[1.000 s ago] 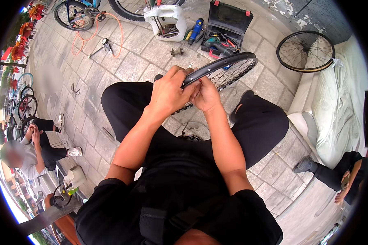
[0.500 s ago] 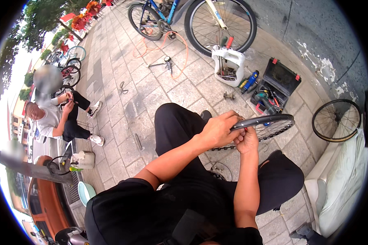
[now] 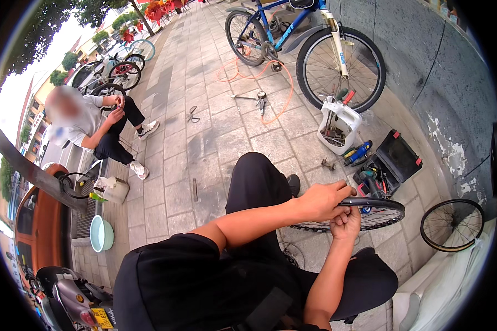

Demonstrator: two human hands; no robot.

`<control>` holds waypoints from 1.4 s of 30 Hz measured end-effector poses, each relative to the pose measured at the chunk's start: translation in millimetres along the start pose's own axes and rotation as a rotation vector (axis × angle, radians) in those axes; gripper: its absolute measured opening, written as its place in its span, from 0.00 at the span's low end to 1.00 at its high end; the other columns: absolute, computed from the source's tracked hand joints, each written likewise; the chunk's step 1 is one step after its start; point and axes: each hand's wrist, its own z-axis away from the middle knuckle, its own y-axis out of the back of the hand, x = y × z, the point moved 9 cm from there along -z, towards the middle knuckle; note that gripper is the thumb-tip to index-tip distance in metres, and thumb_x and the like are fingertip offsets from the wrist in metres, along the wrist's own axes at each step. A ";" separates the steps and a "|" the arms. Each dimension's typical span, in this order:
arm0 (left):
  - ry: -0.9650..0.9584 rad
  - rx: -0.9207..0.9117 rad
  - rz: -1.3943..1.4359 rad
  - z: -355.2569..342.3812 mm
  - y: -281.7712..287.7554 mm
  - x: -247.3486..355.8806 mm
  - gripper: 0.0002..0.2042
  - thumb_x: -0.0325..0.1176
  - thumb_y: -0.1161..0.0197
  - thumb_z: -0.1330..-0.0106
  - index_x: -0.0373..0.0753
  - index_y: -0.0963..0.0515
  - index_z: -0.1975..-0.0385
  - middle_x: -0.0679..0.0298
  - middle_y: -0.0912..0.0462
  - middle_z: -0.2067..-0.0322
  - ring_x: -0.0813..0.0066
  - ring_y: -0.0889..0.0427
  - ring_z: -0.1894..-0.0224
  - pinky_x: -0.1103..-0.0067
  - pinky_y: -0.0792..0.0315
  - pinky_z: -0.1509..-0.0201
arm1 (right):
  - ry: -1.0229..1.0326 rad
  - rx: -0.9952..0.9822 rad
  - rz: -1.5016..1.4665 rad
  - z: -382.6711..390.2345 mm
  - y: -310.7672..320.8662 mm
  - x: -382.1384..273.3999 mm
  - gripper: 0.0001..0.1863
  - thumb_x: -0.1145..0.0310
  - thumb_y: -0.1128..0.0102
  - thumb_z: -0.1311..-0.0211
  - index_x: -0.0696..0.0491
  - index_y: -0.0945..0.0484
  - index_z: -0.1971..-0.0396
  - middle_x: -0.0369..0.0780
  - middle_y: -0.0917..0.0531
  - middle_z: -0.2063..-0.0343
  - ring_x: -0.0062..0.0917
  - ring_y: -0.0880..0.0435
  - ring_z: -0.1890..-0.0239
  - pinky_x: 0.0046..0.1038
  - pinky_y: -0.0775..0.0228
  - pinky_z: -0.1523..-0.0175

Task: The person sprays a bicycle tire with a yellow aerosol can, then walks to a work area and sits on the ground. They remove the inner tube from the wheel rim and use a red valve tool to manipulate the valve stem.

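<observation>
A bicycle wheel (image 3: 382,204) with a black rim and thin spokes rests tilted across my lap, over the lower legs. My left hand (image 3: 324,202) closes over the left end of the rim from above, fingers curled round it. Just below, my right hand (image 3: 345,223) has its fingers pinched together against the inner side of the rim among the spokes. Whether a small thing sits between the right fingertips is hidden. My black trouser knee (image 3: 257,179) rises to the left of the wheel.
Beyond the wheel lie an open black toolbox (image 3: 398,159), a cut white jug (image 3: 339,124) of tools, and a pump gauge (image 3: 261,99) on an orange hose. A blue bicycle (image 3: 292,33) stands behind. Another wheel (image 3: 451,249) leans at right. A seated person (image 3: 96,121) is at left.
The whole view has shifted, so the surroundings sit lower and farther right. Both hands stay at the same end of the wheel rim. The red bit by the right fingers no longer shows.
</observation>
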 end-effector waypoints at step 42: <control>0.439 -0.127 0.445 -4.7 -44.1 -83.2 0.15 0.33 0.35 0.23 0.34 0.22 0.43 0.71 0.20 0.67 0.84 0.26 0.68 0.82 0.29 0.63 | 0.697 0.310 0.777 24.1 -26.4 -35.6 0.17 0.61 0.37 0.23 0.57 0.15 0.45 0.34 0.19 0.74 0.15 0.23 0.80 0.22 0.30 0.75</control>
